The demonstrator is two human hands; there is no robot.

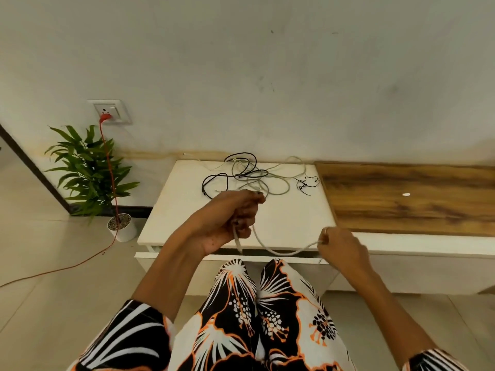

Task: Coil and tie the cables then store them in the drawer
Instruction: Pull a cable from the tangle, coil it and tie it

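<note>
Item: grey cable (278, 252), centre frame, being coiled. My left hand (230, 223) is gripping gathered loops; my right hand (341, 243) is pinching the slack. Remaining cables (249, 175) lying tangled on the table (289, 218). Next: another loop, then tying.

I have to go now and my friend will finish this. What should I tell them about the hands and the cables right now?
Left hand: grips one end of the grey cable, its plug end hanging below the fist.
Right hand: pinches the same cable further along; it sags in a loop between the hands.
Other cables: a loose black and grey tangle on the white cabinet top, plus a thin black wire near its right edge.
Drawer: slightly open just under the top; I can't see inside it.
Done: nothing visibly coiled or tied yet.
Left: coil and tie this cable, then the rest, and put all in the drawer.
</note>
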